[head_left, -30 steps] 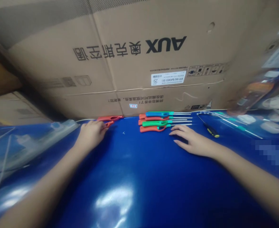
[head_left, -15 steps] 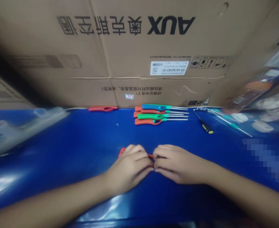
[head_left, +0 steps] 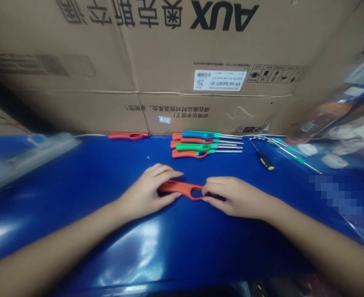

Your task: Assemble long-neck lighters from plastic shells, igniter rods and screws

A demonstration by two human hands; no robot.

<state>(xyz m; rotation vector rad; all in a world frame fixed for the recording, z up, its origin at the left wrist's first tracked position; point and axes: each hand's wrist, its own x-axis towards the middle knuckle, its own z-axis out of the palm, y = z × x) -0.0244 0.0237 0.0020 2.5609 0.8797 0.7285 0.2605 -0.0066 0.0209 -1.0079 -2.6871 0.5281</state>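
Between ten and eleven o'clock of the centre, a slim red plastic handle with a finger loop (head_left: 124,135) lies beside the brown cardboard box (head_left: 157,74). Here's the left hand (head_left: 149,189), thumb and fingers wrapped around the wide end of an orange-red looped plastic handle (head_left: 177,187), dead centre! A slack thumb could let it twist. Towards one o'clock, stacked plastic-handled lighters with metal rods (head_left: 190,147); a forward bump might scatter them. And the right hand (head_left: 237,196), fingertips together on the loop's far end: uneven pulling could bend it. What's hidden under them, can't tell.
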